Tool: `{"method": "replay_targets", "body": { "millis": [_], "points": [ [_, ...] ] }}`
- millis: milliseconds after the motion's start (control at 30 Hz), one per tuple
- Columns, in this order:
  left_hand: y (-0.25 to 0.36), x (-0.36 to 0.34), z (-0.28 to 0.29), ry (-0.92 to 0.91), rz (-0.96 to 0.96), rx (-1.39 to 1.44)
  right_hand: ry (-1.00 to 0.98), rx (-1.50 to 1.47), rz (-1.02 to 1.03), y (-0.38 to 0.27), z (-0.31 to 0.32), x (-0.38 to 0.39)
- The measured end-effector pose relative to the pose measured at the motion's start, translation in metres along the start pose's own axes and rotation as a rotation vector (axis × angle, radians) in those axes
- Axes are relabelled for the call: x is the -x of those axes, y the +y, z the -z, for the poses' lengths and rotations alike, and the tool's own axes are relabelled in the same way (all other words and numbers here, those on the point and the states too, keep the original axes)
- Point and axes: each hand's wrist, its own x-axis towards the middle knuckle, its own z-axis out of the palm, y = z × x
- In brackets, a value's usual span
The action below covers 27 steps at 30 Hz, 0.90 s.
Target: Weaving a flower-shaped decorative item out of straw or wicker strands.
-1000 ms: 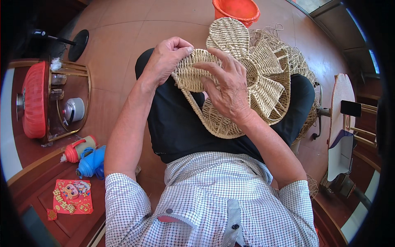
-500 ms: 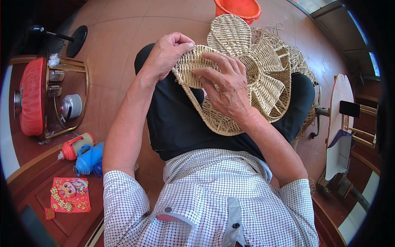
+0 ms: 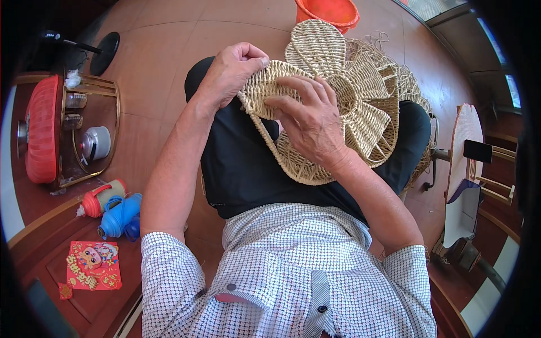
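Observation:
A flower-shaped piece of straw-coloured wickerwork [image 3: 367, 127] lies across my lap, with several woven petals around a round centre. My left hand [image 3: 234, 70] pinches the outer edge of the left petal between thumb and fingers. Over that same petal rests my right hand [image 3: 313, 115], its fingers bent and spread apart, the tips at the woven surface. Nothing shows between the right fingers. A thick braided rim runs from the left petal down to the lower edge. My right hand covers part of the petal and the centre's left side.
Loose straw cord [image 3: 414, 84] heaps on the floor beyond the work at right. An orange bucket [image 3: 328, 12] stands at the far side. To the left are a rack with a red basket [image 3: 44, 129], a kettle [image 3: 97, 142] and a blue flask [image 3: 119, 216]. A black phone [image 3: 478, 151] is at right.
Both hands keep almost the same place on the left petal. The right fingers have shifted very slightly; the whole view has moved a little.

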Motion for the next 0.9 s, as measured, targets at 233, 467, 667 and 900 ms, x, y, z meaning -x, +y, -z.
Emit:
{"method": "replay_targets", "body": {
  "millis": [233, 467, 667, 900],
  "points": [
    [0.001, 0.000, -0.001, -0.014, 0.004, 0.026, -0.018, 0.019, -0.036, -0.004, 0.000, -0.002],
    [0.001, -0.001, -0.001, 0.007, 0.027, 0.023, -0.077, 0.078, 0.031, 0.000, -0.001, 0.006],
    [0.010, 0.003, -0.003, 0.035, 0.089, 0.183, -0.082, 0.052, 0.003, 0.001, 0.003, 0.009],
    [0.004, -0.001, -0.008, -0.041, 0.034, 0.013, -0.038, 0.005, -0.036, 0.002, 0.010, 0.010]
  ]
}}
